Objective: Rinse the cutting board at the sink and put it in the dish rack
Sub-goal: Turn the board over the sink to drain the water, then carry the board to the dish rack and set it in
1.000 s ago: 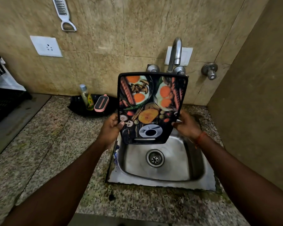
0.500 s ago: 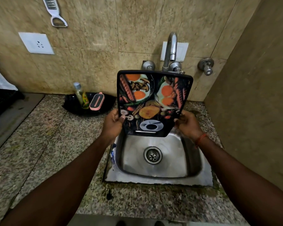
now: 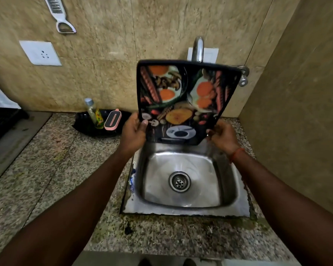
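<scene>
Black-rimmed and printed with fried eggs, sausages and mushrooms, the rectangular plastic cutting board [image 3: 185,100] stands nearly upright between my two hands, over the back edge of the square stainless-steel sink [image 3: 183,208]. My left hand [image 3: 134,132] is curled around the board's lower left edge, thumb lying across the printed face and the fingers wrapped behind, out of sight. My right hand [image 3: 222,136] pinches the lower right edge the same way; motion blur smears its fingertips, so I can only say the grip looks partly curled rather than tight.

Above my hands the board covers most of the curved chrome tap [image 3: 198,48], leaving just the top of the spout showing, and it hides all but one metal wall valve [image 3: 243,75] beyond my right hand. I cannot tell whether water is running.

Out past my left hand, a black tray [image 3: 85,124] on the speckled granite counter [image 3: 46,169] holds a small green bottle [image 3: 93,113] and a pink-edged scrubber [image 3: 112,120]. Far to my left, a dark rack-like shape [image 3: 0,120] is cut off by the frame.
</scene>
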